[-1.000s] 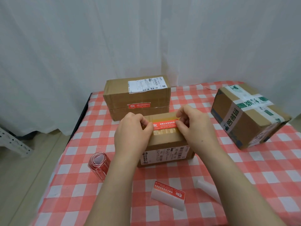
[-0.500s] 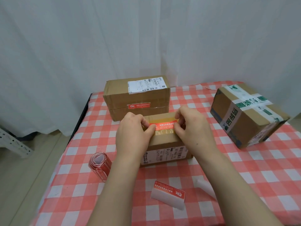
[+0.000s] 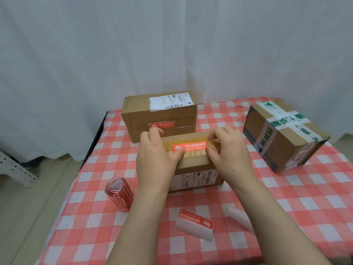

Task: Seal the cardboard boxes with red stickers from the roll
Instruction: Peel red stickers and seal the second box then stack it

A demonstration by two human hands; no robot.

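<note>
Pressing down on a red sticker (image 3: 191, 146), the person works at a small box (image 3: 193, 162) that sits near the middle of the table (image 3: 305, 197), which is covered with a red and white checked cloth. The sticker lies flat across the brown tape along the top of this box, and white print runs along it. The left hand (image 3: 155, 159) curls round the left end of the box, its fingers bent over the far edge and its thumb resting on the left end of the sticker. The right hand (image 3: 229, 155) pinches the right end of the sticker between the thumb and the bent forefinger, the other fingers curved above it. A white label shows on the near side of the box, between the two forearms. The sticker roll (image 3: 119, 192) lies on its side near the left edge of the table, apart from the left forearm. A loose sticker (image 3: 196, 221) on its white backing lies toward the near edge, between the forearms, and a bare white strip (image 3: 238, 217) lies just beside the right forearm. A larger box (image 3: 160, 113) stands at the far edge, just behind the small one, with a red sticker of its own on the near face and a white label on top. Another box (image 3: 282, 138), bound with white and green tape, sits tilted at the far right corner. A white curtain (image 3: 172, 44) hangs behind the table.
</note>
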